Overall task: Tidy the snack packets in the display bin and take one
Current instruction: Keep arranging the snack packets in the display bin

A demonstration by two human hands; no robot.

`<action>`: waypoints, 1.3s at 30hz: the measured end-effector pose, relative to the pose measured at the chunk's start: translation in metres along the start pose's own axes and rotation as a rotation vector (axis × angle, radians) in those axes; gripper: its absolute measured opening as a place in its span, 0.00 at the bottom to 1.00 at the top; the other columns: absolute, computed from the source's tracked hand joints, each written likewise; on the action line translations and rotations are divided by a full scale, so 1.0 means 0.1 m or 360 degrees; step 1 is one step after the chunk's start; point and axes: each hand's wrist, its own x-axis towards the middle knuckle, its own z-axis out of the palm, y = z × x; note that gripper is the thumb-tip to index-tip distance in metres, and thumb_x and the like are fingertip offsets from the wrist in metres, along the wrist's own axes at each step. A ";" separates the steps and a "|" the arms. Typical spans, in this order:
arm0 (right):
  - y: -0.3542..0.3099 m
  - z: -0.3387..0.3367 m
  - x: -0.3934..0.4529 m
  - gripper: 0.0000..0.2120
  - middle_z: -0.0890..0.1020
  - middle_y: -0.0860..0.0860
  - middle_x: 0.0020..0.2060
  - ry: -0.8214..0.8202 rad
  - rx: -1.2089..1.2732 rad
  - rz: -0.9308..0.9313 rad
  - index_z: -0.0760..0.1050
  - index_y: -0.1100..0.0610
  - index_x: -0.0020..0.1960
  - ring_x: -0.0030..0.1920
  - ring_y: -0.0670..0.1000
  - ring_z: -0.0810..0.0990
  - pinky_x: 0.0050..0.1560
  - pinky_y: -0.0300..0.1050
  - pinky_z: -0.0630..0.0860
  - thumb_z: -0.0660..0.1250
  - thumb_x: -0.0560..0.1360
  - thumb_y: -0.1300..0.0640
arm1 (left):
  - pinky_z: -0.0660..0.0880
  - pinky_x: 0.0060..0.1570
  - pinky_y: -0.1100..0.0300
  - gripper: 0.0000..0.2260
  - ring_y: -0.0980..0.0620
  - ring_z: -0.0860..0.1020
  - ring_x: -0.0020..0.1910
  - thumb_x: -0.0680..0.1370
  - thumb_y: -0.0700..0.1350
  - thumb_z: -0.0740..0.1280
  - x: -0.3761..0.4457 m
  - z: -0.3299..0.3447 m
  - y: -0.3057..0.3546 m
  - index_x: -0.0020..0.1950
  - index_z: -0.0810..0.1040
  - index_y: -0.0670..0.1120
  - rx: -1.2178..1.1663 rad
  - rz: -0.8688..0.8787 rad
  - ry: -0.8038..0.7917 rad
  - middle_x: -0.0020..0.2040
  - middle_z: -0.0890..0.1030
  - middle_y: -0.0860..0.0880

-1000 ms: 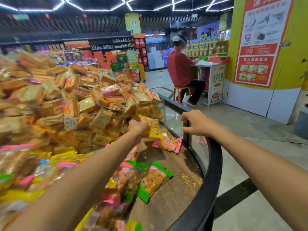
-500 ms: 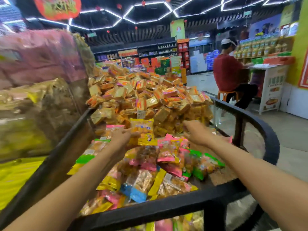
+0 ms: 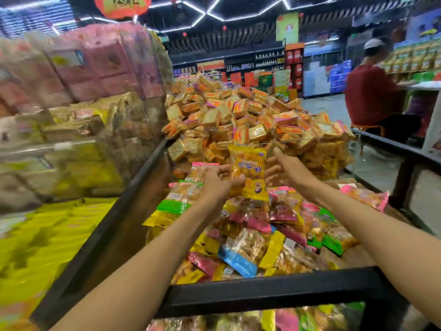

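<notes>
Presently left hand [image 3: 216,181] fingers grip yellow packet [image 3: 248,173] lifted clear of the display bin [image 3: 274,292], right hand [image 3: 286,172] fingers spread open alongside, probably steadying it.

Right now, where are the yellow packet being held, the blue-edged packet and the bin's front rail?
yellow snack packet [image 3: 248,173], head view, centre of its printed face.
blue-edged packet [image 3: 237,261], head view, its blue sealed end.
black front rail [image 3: 274,291], head view, middle of the bar.

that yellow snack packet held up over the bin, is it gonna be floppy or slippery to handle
The yellow packet is probably light and puffy: it stands upright with the left hand gripping only its lower edge. Its glossy film looks slippery, so a pinch at the sealed edge seems safest. The lumpy contents seen through the film are likely brittle if squeezed.
</notes>
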 end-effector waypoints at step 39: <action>-0.03 0.10 -0.09 0.29 0.79 0.58 0.39 -0.0295 -0.0316 -0.0101 0.76 0.72 0.52 0.35 0.50 0.78 0.34 0.34 0.76 0.61 0.77 0.44 | 0.76 0.33 0.61 0.09 0.52 0.77 0.33 0.76 0.43 0.69 -0.06 -0.04 -0.01 0.36 0.80 0.43 0.0163 0.0283 0.0065 0.31 0.78 0.49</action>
